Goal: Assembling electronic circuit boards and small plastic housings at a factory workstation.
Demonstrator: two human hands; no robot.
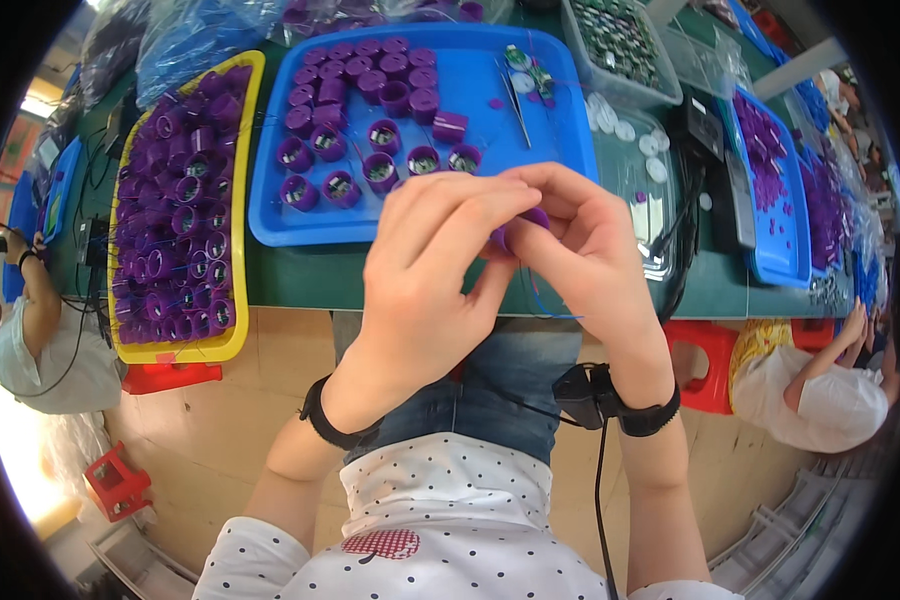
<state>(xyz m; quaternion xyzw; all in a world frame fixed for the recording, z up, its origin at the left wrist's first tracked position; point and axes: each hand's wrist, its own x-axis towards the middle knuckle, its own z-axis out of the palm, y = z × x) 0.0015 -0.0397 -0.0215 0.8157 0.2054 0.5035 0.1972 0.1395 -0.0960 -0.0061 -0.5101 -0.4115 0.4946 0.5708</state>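
Note:
Between both hands, just in front of the blue tray (270,215), I hold a small purple cylindrical housing (522,230), mostly covered by fingers. My left hand (435,250) is curled with its fingertips meeting over the top of it. From the other side my right hand (585,235) closes thumb and fingers round it. A thin blue wire (555,312) hangs below the right hand. Behind the hands, the tray carries rows of purple housings (380,168); the nearer ones stand open end up with green circuit boards inside.
Metal tweezers (516,105) and small green circuit boards (530,72) lie in the blue tray. Left of it, a yellow tray (242,300) is crowded with wired purple housings. A clear bin of circuit boards (615,45), white discs (610,118) and another blue tray (792,268) are rightward. Co-workers sit on both sides.

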